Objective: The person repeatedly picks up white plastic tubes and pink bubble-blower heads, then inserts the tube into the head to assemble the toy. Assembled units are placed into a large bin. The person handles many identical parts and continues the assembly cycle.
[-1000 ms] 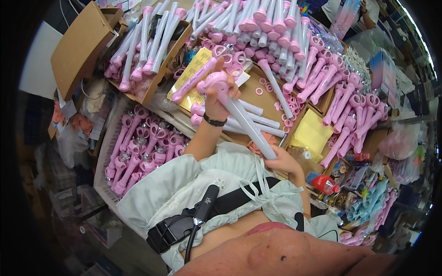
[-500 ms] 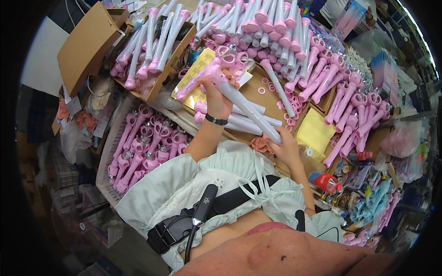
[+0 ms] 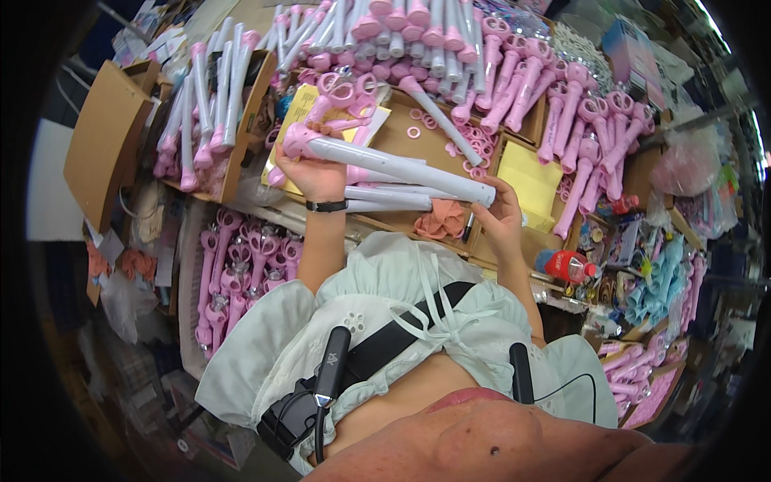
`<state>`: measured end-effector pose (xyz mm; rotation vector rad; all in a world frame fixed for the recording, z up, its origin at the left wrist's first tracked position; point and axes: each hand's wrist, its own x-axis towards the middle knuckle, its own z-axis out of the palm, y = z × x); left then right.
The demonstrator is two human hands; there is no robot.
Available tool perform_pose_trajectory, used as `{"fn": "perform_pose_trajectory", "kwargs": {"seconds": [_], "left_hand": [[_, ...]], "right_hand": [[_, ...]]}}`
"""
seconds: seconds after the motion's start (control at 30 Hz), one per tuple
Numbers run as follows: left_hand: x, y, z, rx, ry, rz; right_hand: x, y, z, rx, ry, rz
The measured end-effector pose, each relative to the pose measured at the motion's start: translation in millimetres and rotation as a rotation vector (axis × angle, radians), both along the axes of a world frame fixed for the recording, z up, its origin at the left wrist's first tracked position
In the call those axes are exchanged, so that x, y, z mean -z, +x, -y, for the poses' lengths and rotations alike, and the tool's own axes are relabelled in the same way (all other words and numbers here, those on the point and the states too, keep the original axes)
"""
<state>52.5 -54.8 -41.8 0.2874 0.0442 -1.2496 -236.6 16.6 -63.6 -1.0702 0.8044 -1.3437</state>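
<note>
A long white tube (image 3: 385,163) with a pink knob-like end is held between my two hands, sloping slightly down to the right. My left hand (image 3: 316,175) is closed around its pink end. At the white end, my right hand (image 3: 503,215) grips the rim between thumb and fingers. Beneath the tube more white tubes (image 3: 389,198) with pink ends lie in a cardboard tray (image 3: 434,143). Pink handle pieces with open loops (image 3: 345,91) rest just beyond my left hand, on a yellow printed sheet (image 3: 301,108). An orange cloth (image 3: 441,220) lies near my right hand.
White tubes with pink ends (image 3: 409,36) are heaped at the back, and others fill a box (image 3: 255,108) on the left. Finished-looking pink wands (image 3: 574,120) lie at right; a crate (image 3: 189,297) holds more. Pink rings (image 3: 479,143), yellow paper (image 3: 526,177) and a red-labelled bottle (image 3: 566,266) are nearby.
The tube has swung to a flatter angle, its white end rising. My right hand has moved up with it, and my left hand has shifted left. The whole view has also shifted.
</note>
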Motion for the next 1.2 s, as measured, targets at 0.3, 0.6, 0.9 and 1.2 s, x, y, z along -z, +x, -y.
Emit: {"fn": "perform_pose_trajectory", "kwargs": {"seconds": [0.3,0.6,0.9,1.2], "left_hand": [[3,1,-7,0.053,-0.114,-0.093],[-20,-11,-17,0.041,-0.171,-0.020],[-17,-12,-16,0.069,-0.236,-0.052],[11,-2,-10,0.107,-0.114,-0.142]], "right_hand": [[-8,-1,-3,0.043,-0.058,-0.105],[9,-5,3,0.056,0.033,-0.071],[14,-3,7,0.073,0.016,-0.002],[-2,-3,1,0.090,-0.071,-0.070]]}}
